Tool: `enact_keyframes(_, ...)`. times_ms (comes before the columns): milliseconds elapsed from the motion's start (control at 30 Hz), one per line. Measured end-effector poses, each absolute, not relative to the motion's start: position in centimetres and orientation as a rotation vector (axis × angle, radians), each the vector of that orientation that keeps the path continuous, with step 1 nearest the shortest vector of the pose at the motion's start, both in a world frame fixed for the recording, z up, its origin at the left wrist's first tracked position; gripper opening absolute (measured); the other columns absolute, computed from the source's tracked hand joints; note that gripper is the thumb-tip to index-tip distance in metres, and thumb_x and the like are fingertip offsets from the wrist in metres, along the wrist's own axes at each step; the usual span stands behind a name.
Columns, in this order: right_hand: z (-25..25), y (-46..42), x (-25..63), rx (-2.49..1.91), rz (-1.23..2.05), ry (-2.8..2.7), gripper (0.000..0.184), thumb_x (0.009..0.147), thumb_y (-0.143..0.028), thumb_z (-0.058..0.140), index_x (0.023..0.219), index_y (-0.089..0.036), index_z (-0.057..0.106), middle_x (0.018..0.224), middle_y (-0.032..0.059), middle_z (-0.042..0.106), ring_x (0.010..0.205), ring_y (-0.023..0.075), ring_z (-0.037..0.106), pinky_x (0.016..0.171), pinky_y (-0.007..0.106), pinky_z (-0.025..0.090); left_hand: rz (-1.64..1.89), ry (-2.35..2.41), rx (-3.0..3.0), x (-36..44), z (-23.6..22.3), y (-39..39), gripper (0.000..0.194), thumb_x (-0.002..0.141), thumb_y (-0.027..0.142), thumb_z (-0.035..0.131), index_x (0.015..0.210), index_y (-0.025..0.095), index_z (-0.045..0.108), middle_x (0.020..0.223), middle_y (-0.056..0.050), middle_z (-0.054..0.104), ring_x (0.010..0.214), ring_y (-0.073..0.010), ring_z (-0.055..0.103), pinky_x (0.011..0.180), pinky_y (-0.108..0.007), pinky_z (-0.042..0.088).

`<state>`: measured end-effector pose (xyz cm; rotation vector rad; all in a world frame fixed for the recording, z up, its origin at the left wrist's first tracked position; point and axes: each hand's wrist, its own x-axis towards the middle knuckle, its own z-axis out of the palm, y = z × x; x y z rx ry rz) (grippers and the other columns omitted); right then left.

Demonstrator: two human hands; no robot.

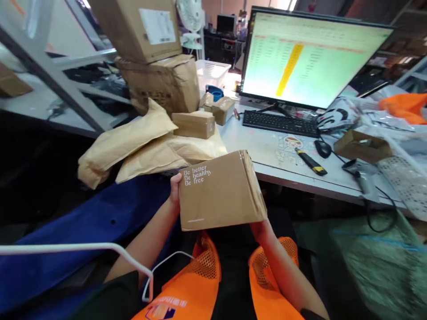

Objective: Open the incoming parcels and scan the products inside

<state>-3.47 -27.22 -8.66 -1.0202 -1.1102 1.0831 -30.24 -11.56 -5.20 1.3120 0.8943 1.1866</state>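
Observation:
Between my two hands I hold a brown cardboard box (216, 195) with white printed words on its upper left. My left hand (175, 187) grips its left edge, the thumb on the near face and the other fingers hidden behind. Under the lower right corner, my right hand (262, 230) supports the box; its fingers are mostly hidden. The box is tilted, held off the desk in front of my lap. Behind it lie padded paper mailers (150, 155) and a small carton (193, 124).
Large cartons (163, 84) are stacked at the back left. A monitor (310, 58), keyboard (280, 123), mouse (323, 149) and box cutter (311, 162) occupy the desk. A barcode scanner (363, 180) and small open box (363, 146) are at right. A white bent rod (83, 247) crosses the lower left.

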Motion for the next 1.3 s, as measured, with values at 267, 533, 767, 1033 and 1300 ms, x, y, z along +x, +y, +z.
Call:
enact_keyframes(267, -6.5, -26.7, 3.3, -1.062, 0.945, -0.858, 0.094, 0.091, -0.091, 0.024, 0.144, -0.024, 0.063, 0.122, 0.0147, 0.076, 0.123, 0.0364, 0.070, 0.106, 0.057, 0.055, 1.267, 0.409, 1.588, -18.6, 3.3, -6.2, 0.073, 0.083, 0.075, 0.071, 0.139, 0.027, 0.062, 0.168, -0.010, 0.038, 0.152, -0.0394, 0.043, 0.122, -0.055, 0.044)
enact_keyframes(533, -5.7, -20.1, 4.6, -1.282, 0.152, -1.293, 0.082, 0.098, -0.058, 0.060, 0.167, -0.025, 0.030, 0.176, 0.0150, 0.018, 0.163, 0.0347, 0.020, 0.130, 0.061, 0.025, 1.092, 0.369, 1.547, -10.6, 2.7, -6.8, 0.083, 0.093, 0.084, 0.048, 0.154, 0.028, 0.051, 0.153, -0.012, 0.057, 0.144, -0.0343, 0.053, 0.123, -0.053, 0.044)
enact_keyframes(767, -6.2, -18.9, 5.3, -1.312, 0.354, -1.647, 0.054, 0.101, -0.033, 0.057, 0.154, -0.027, 0.053, 0.169, 0.0133, 0.039, 0.159, 0.0319, 0.034, 0.128, 0.061, 0.030, 1.533, 0.886, 1.778, -11.7, 1.7, -3.0, 0.074, 0.095, 0.080, 0.049, 0.138, 0.022, 0.060, 0.146, -0.017, 0.056, 0.138, -0.0312, 0.055, 0.124, -0.050, 0.039)
enact_keyframes(1033, -1.9, -26.0, 25.5, -1.836, -0.484, -0.939, 0.051, 0.099, -0.047, 0.052, 0.128, -0.009, 0.070, 0.148, 0.0263, 0.057, 0.146, 0.0384, 0.049, 0.123, 0.061, 0.036, 1.447, 0.927, 2.280, -11.8, 0.0, -5.3, 0.115, 0.068, 0.065, 0.091, 0.158, 0.029, 0.029, 0.167, -0.021, 0.021, 0.159, -0.0412, 0.023, 0.127, -0.062, 0.031)
enact_keyframes(1300, -0.2, -27.1, 40.3, -2.556, 0.231, -0.652, 0.073, 0.075, -0.059, 0.072, 0.124, -0.006, 0.073, 0.120, 0.0323, 0.071, 0.118, 0.0479, 0.066, 0.102, 0.056, 0.050, 1.527, 1.002, 2.081, -10.4, -0.9, -3.8, 0.098, 0.066, 0.042, 0.091, 0.148, 0.030, 0.037, 0.147, -0.014, 0.042, 0.146, -0.0372, 0.042, 0.121, -0.056, 0.042)
